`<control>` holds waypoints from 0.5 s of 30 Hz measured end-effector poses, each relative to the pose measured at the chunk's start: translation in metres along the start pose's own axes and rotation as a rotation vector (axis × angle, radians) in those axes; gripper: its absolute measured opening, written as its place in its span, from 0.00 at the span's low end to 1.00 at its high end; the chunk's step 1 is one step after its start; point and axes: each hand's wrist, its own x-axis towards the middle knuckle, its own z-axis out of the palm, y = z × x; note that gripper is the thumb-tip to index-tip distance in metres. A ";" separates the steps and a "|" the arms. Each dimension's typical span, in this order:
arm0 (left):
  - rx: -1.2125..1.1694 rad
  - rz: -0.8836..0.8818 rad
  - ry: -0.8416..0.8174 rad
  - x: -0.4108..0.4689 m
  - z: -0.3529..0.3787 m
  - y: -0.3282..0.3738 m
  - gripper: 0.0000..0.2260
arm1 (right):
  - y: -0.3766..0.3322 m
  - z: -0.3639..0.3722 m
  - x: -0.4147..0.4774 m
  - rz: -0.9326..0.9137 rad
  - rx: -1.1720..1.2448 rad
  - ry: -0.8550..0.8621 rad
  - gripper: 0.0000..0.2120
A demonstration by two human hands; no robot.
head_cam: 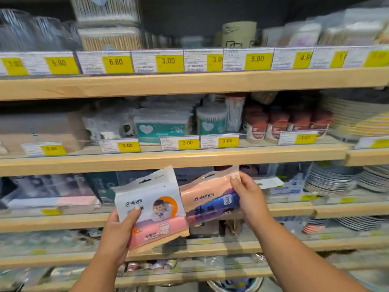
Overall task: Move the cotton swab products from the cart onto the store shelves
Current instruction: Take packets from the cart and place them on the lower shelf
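Left hand: your left hand [117, 228] holds a flat white-and-pink plastic pouch with a cartoon child printed on it [152, 209]; the thumb lies across its front near the left edge, the other fingers are hidden behind, so the grip is closed on the pouch.

Right hand: your right hand [248, 199] pinches a flat peach-and-blue plastic pouch [208, 199] at its upper right corner, thumb on the front face, fingers clamped on it from behind.

Where the pouches are: both hang in the air in front of the light wooden store shelves [168, 159], side by side and overlapping slightly at their inner edges, level with the third shelf board from the top. No cart is in view.

Long axis: each pouch stands roughly upright with its hang-hole header up; the left one tilts left at the top, the right one leans right.

Direction to the shelf: the shelving lies straight ahead and beyond both pouches; the row of teal-labelled cotton swab boxes and tubs [162, 127] sits one level higher, above and slightly left of the right hand.

Nearer hand: by this view the right hand is higher and looks closer to the shelf openings, so it probably places first; which bay belongs to these pouches cannot be told.
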 end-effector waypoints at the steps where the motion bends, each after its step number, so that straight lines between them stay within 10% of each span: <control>1: -0.005 0.006 0.003 0.002 -0.002 0.002 0.07 | 0.000 0.003 0.004 0.000 0.002 -0.004 0.08; 15: -0.046 -0.009 0.019 -0.008 -0.033 -0.004 0.09 | 0.012 0.037 0.040 0.061 0.086 0.166 0.07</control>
